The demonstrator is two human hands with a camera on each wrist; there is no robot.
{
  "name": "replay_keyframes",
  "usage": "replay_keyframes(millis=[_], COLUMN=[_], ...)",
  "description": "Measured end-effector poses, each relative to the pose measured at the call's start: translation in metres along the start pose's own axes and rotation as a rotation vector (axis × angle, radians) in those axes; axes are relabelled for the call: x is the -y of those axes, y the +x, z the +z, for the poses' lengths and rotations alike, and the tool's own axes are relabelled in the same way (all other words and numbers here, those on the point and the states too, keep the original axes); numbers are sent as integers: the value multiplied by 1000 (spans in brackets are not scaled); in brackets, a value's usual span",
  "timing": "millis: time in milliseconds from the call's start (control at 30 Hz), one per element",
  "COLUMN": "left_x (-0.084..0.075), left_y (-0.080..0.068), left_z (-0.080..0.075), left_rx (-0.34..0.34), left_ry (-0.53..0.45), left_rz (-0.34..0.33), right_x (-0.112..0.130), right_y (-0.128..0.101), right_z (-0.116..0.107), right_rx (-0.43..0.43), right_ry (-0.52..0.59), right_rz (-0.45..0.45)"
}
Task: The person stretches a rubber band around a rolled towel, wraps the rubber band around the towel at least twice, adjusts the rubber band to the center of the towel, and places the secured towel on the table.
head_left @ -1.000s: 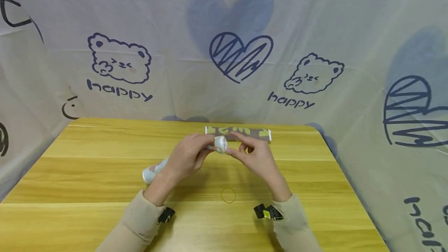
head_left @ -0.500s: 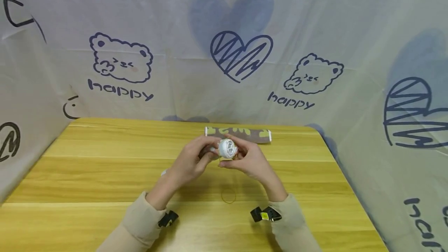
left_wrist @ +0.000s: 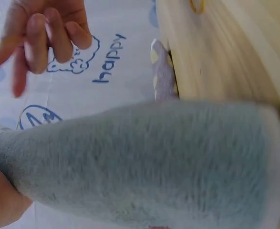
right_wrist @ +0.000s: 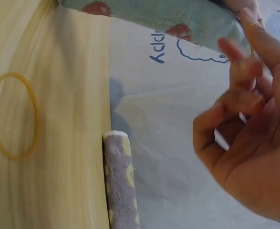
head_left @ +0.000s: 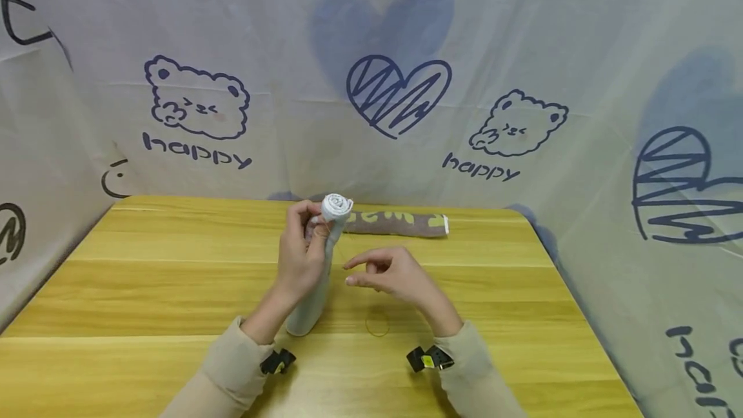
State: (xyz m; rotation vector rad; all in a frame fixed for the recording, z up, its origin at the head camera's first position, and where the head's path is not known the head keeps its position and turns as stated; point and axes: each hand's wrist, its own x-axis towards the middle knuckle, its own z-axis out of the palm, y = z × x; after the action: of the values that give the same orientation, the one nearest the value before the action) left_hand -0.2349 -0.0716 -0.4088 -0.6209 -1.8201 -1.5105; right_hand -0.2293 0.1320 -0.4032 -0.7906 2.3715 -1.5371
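A rolled pale blue-green cloth [head_left: 310, 308] with reddish patches is grasped near its upper end by the left hand [head_left: 298, 260], its thumb and fingers bent round the roll. The cloth is held tilted over the middle of the table [head_left: 511, 302], its spiral end raised toward the far edge and its other end pointed at the near edge; whether that lower end is rested on the table cannot be told. The right hand [head_left: 400, 276] is held just beside the roll, toward the table's right edge, with thumb and forefinger parted and the other fingers loosely bent. A thin yellowish strand [right_wrist: 252, 40] is seen between its fingertips and the roll. A yellow rubber band [right_wrist: 10, 75] is laid on the table, nearer the near edge. A grey-brown rolled cloth [head_left: 400, 224] with yellow patches is placed along the far edge.
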Motion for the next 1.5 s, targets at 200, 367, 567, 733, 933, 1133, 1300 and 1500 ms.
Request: replay_keyframes(millis=[200,367,567,733,933,1133,1300,1500], left_x=[0,5,13,16,10,3,4,4], left_y=[2,3,-1,-4,-10,-14,-11,-2], left_z=[-2,-3,-4,-1,8,17,13,3], left_rx=[-13,2,92,159,231,349,254,81], left_ry=[44,70,18,-23,-13,-13,-7,-17], left_rz=[-51,-58,-149,-138,-121,-120,-97,-130], right_x=[-2,-1,8,12,11,7,2,1], right_y=[1,2,4,8,13,14,17,18], right_z=[5,8,16,23,28,24,20,26], right_rx=[142,204,217,32,-470,-840,-814,-685], right_ry=[47,57,53,76,-117,-375,-587,-581], right_rz=[-285,-474,-643,-850,-1124,-1206,-1259,-1186])
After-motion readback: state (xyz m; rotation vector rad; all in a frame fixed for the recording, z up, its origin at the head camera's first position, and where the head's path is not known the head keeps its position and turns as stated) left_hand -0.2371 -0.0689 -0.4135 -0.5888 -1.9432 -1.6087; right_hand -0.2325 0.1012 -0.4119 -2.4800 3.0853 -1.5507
